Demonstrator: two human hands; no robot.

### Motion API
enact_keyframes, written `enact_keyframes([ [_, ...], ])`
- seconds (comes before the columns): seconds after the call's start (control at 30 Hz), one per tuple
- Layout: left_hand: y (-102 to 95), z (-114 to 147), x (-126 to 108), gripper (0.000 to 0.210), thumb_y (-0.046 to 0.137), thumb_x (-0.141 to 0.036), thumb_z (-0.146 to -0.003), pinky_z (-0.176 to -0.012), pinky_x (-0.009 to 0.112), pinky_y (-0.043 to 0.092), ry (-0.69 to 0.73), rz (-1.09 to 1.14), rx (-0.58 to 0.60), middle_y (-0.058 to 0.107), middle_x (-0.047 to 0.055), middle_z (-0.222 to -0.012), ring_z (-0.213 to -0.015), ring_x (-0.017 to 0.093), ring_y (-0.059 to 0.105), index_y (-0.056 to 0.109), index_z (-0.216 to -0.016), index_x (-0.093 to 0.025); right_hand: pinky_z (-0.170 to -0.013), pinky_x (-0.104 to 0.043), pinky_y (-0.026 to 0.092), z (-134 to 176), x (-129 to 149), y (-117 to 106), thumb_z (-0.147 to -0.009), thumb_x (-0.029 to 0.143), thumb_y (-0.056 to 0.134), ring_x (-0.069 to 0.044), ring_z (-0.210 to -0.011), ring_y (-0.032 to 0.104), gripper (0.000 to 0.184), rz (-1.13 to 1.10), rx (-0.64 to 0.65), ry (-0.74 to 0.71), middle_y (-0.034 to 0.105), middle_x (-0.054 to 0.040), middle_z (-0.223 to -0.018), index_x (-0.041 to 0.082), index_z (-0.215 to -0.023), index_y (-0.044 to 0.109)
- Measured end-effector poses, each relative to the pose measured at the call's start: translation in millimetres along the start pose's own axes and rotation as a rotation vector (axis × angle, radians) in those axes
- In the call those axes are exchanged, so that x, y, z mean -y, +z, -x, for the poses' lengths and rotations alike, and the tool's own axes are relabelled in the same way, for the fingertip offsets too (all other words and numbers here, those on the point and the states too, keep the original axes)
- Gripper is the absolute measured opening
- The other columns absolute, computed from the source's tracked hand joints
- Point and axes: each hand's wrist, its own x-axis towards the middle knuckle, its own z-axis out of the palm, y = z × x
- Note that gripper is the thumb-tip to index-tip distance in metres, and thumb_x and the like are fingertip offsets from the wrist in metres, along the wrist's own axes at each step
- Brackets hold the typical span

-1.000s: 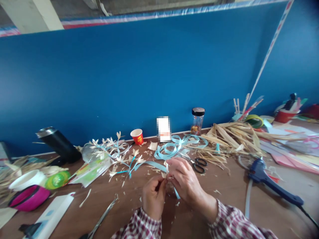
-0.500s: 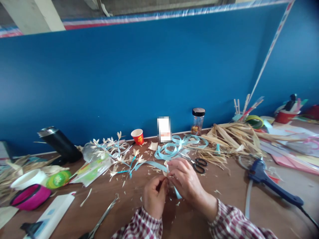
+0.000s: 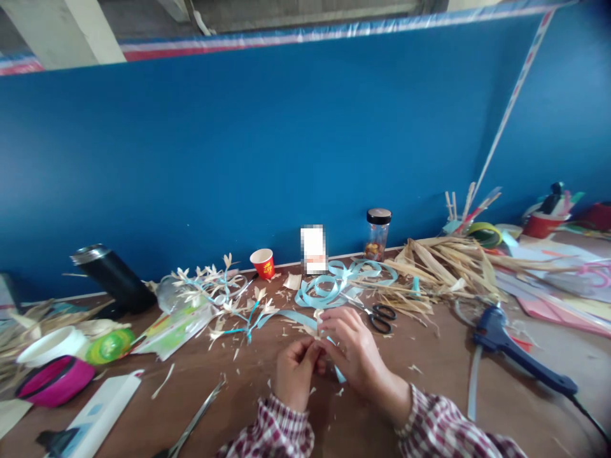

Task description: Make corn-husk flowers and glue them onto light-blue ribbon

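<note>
My left hand [image 3: 296, 374] is closed in a pinch, thumb against forefinger, at the lower end of a small pale corn husk piece [image 3: 317, 315]. Bent around the same piece from the other side are the fingers of my right hand [image 3: 356, 346]; they hide most of it. A light blue ribbon [image 3: 298, 318] runs behind the fingertips, and a short end of it shows below them. Left of the hands lie blue-stemmed husk flowers [image 3: 249, 318]. Black-handled scissors [image 3: 382, 317] rest just beyond my right hand.
A blue glue gun [image 3: 520, 350] lies at right, near piled dry corn husks [image 3: 439, 267]. A lidded jar [image 3: 378, 234] and a red paper cup [image 3: 263, 263] stand by the blue partition [image 3: 305, 140]. Tweezers-like metal scissors [image 3: 198, 413] lie front left, beside a power strip [image 3: 102, 407].
My left fingers have shifted slightly, with the curled fingers now showing beneath the thumb. Both hands stay together at the husk piece. The view has moved a little.
</note>
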Motion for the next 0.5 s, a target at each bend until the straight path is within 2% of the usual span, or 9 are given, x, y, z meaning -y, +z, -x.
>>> enact_keyframes([
  [0.1, 1.4, -4.4, -1.7, 0.033, 0.080, -0.038, -0.051, -0.046, 0.015, 0.047, -0.133, 0.251, -0.033, 0.062, 0.000, -0.055, -0.046, 0.006, 0.054, 0.068, -0.064, -0.011, -0.085, -0.037, 0.044, 3.5, -2.8, 3.8, -0.080, 0.015, 0.054, -0.021, -0.100, 0.051, 0.027, -0.093, -0.064, 0.128, 0.056, -0.0083, -0.107, 0.021, -0.107, 0.051],
  [0.2, 0.7, -6.4, -5.7, 0.035, 0.084, -0.031, -0.046, -0.047, 0.013, 0.050, -0.184, 0.378, -0.094, 0.066, 0.003, -0.062, -0.049, 0.006, 0.057, 0.069, -0.070, -0.010, -0.076, -0.031, 0.046, 6.4, -2.8, 8.4, -0.082, 0.014, 0.051, -0.019, -0.089, 0.054, 0.021, -0.146, -0.111, 0.233, 0.057, -0.0068, -0.098, 0.021, -0.101, 0.052],
  [0.37, -0.8, -7.2, -7.8, 0.024, 0.082, -0.018, -0.054, -0.042, 0.011, 0.050, -0.207, 0.445, -0.136, 0.065, 0.002, -0.058, -0.044, 0.005, 0.057, 0.066, -0.070, -0.011, -0.075, -0.029, 0.046, 9.1, 2.8, 13.0, -0.084, 0.016, 0.050, -0.017, -0.083, 0.055, 0.010, -0.184, -0.054, 0.257, 0.057, -0.0050, -0.089, 0.020, -0.091, 0.055],
  [0.5, -0.1, -5.6, -7.1, 0.021, 0.081, -0.017, -0.056, -0.042, 0.010, 0.050, -0.215, 0.473, -0.122, 0.063, 0.000, -0.054, -0.044, 0.005, 0.057, 0.064, -0.067, -0.011, -0.075, -0.028, 0.046, 9.8, 6.2, 15.8, -0.084, 0.017, 0.051, -0.017, -0.082, 0.055, 0.009, -0.210, 0.000, 0.275, 0.057, -0.0047, -0.087, 0.019, -0.088, 0.058],
])
